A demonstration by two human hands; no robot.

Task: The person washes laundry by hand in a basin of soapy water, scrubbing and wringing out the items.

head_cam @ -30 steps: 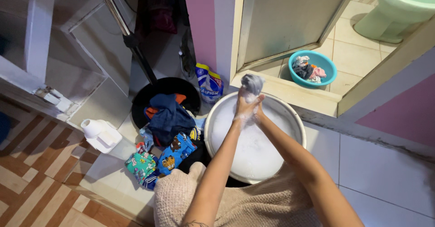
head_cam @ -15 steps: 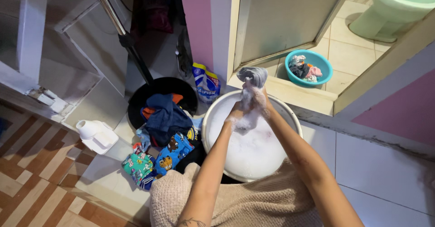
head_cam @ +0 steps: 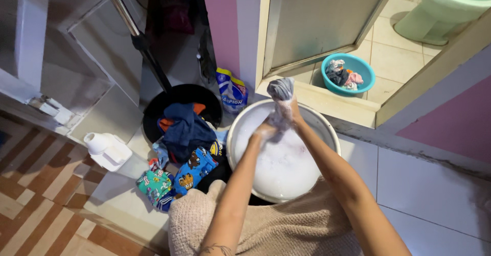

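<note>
Both my hands grip a wet grey garment above a round white basin full of soapy water. My left hand clutches the lower part of the cloth, covered in foam. My right hand holds it higher up, so the cloth's top sticks up past my fingers near the basin's far rim.
A black tub heaped with dark blue and patterned clothes stands left of the basin. A white jug lies on the floor further left. A blue detergent pouch leans behind. A teal bowl of laundry sits in the tiled doorway.
My hands have shifted along the grey garment, the left one sliding lower toward the suds while the right stays high. The view has drifted slightly.
</note>
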